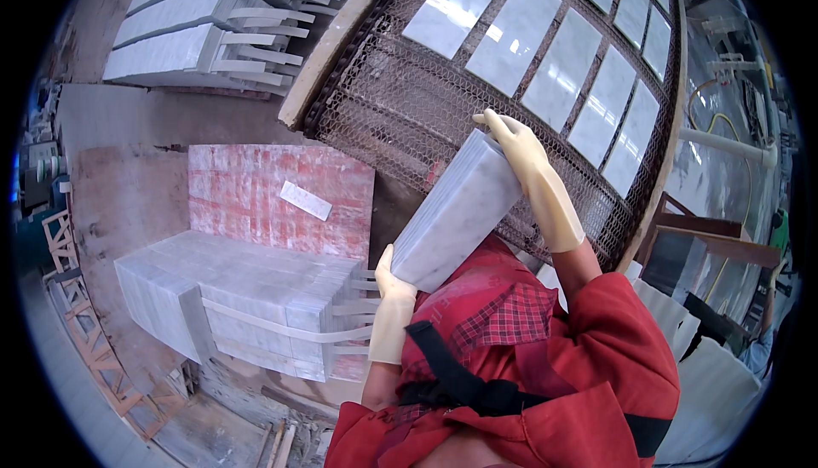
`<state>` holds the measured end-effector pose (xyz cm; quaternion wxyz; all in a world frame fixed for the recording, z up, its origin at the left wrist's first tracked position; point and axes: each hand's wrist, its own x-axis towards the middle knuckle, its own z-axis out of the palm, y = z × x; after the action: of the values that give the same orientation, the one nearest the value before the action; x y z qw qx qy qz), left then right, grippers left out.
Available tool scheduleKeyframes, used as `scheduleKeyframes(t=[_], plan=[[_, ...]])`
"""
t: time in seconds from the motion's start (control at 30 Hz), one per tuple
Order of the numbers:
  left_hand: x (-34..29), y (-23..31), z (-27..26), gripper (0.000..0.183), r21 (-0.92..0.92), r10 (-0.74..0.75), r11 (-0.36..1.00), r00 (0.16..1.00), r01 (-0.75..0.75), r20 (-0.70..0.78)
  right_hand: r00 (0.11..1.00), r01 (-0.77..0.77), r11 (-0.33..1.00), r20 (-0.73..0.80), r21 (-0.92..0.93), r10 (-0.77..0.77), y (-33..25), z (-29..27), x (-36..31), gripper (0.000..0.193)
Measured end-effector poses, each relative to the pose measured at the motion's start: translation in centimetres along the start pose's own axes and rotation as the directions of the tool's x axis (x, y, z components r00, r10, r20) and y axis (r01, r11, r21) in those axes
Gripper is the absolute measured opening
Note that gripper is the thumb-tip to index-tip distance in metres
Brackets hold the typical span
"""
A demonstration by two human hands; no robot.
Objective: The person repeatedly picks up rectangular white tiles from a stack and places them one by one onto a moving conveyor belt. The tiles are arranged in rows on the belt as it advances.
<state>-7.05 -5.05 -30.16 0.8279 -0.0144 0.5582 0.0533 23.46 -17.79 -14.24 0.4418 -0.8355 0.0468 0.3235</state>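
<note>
A stack of grey-white marble tiles [460,217] is held at a slant in front of my body, beside the near end of a wire-mesh conveyor [375,119]. My left hand [394,287], in a cream rubber glove, grips the stack's lower left end. At the upper right end my right hand [520,149], gloved the same way, is wrapped over the tiles, with its fingertips at the far corner. Several glossy marble tiles [562,68] lie in rows farther up the mesh.
Left of me, strapped marble tiles [256,276] form a block next to a red, white-smeared board [247,187] bearing a small pale strip [305,200]. More strapped tile bundles [183,29] stand at the far left. A wooden rail [341,38] edges the conveyor. Another person's arm [758,349] shows at the far right.
</note>
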Motion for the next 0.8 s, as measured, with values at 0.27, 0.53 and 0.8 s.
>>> scheduleKeyframes(t=[0.27,0.53,0.8], plan=[[1.3,-0.1,-0.8,0.046,0.047,-0.01,0.999,0.98,0.001,0.201,0.881,0.37,0.928,-0.335,0.05,-0.334,2.4,0.5,-0.9,0.043],[1.7,0.2,-1.1,0.046,0.087,0.007,0.996,0.966,-0.031,0.259,0.726,0.322,0.891,-0.521,-0.319,-0.449,10.9,2.5,-11.5,0.035],[0.1,0.0,-0.4,0.054,0.258,0.011,0.962,0.954,-0.092,0.301,0.955,-0.238,0.933,0.24,0.269,0.175,17.7,13.4,-15.6,0.07]])
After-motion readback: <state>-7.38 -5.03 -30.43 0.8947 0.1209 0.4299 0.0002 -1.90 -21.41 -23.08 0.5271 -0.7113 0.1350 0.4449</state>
